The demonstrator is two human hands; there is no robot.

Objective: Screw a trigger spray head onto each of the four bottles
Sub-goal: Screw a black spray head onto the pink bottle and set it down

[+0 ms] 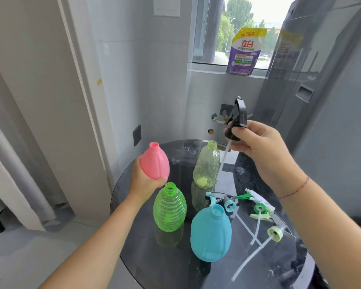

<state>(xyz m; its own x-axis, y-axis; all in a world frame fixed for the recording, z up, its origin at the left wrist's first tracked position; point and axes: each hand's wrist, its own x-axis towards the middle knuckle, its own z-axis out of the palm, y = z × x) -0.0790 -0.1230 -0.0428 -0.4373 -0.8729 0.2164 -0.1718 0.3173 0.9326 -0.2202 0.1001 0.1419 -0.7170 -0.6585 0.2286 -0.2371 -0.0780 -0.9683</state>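
Left hand (143, 180): fingers wrapped round the lower body of the pink bottle (154, 161), held clear of the tabletop (175, 268) and tilted, its open neck up and free, seemingly so a head can be brought to it.
Right hand (256, 147): fingers closed on the black trigger spray head (237, 119) at its collar, nozzle up, dip tube (225, 155) hanging down toward the tabletop; this grip leaves the collar free to be turned.
Gap between the two: head and pink bottle are well apart, the tube not yet over the neck.
Step in hand: likely the first pairing; no bottle wears a head yet.
Other bottles: the clear yellowish bottle (206, 165), the green ribbed bottle (169, 207) and the blue bottle (211, 234) stand upright with open necks, clustered mid-tabletop, within reach.
Spare heads: the teal-collared spray head (227, 202), the green-collared spray head (258, 207) and the pale yellow-green-collared spray head (275, 232) lie on their sides to the right, tubes crossing, beside the hand that picks them.
Next move calls for: threading the limp tube into the narrow neck before seating the collar straight.
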